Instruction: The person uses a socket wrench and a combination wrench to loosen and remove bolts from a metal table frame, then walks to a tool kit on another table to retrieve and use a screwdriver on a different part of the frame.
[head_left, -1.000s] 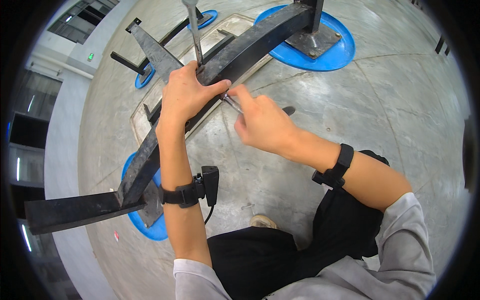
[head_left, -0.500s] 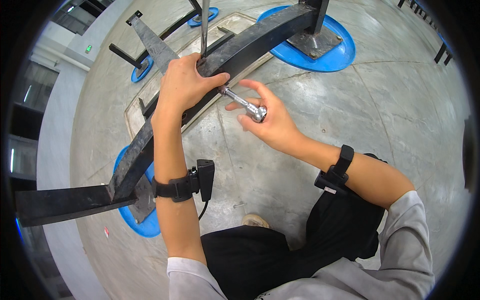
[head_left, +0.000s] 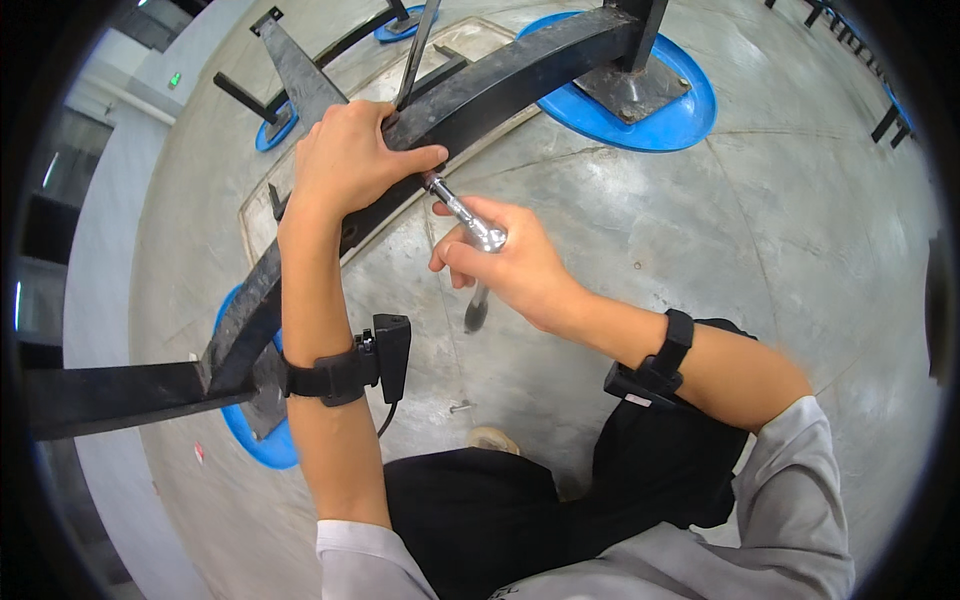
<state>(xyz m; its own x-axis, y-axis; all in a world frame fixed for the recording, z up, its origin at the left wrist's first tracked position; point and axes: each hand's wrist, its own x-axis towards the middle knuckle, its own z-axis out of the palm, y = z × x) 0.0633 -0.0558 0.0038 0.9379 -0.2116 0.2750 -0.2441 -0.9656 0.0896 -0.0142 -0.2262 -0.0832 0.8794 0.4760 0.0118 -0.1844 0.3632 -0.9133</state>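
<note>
Socket wrench point(head_left: 457, 210) lies between the 2 hands, nearer the right, its chrome shaft slanting from the right palm up and leftward to the near side of a curved black steel beam point(head_left: 530, 72). Shaft and beam cross at roughly a right angle, since the beam climbs from lower left to upper right. The wrench's handle point(head_left: 475, 315) drops from the ratchet head point(head_left: 489, 240) toward the floor point(head_left: 660, 400), so its long axis turns sharply from that of the shaft.

The right hand point(head_left: 525, 260) is curled around the ratchet head, with the palm behind it and the fingers bent underneath. The left hand point(head_left: 345, 160) straddles the beam, thumb stretched along the near edge just above the shaft's tip and fingers over the far side; their tips are hidden, so I cannot tell what they pinch. Beside those fingers a long steel rod point(head_left: 416, 60) rises from the far side of the beam, leaning slightly right.

Whether the tip is seated on a fastener is hard to judge, being small and close under the thumb. Beyond the beam's upper end, a blue disc point(head_left: 690, 110) lies on the floor, well apart from both hands.
</note>
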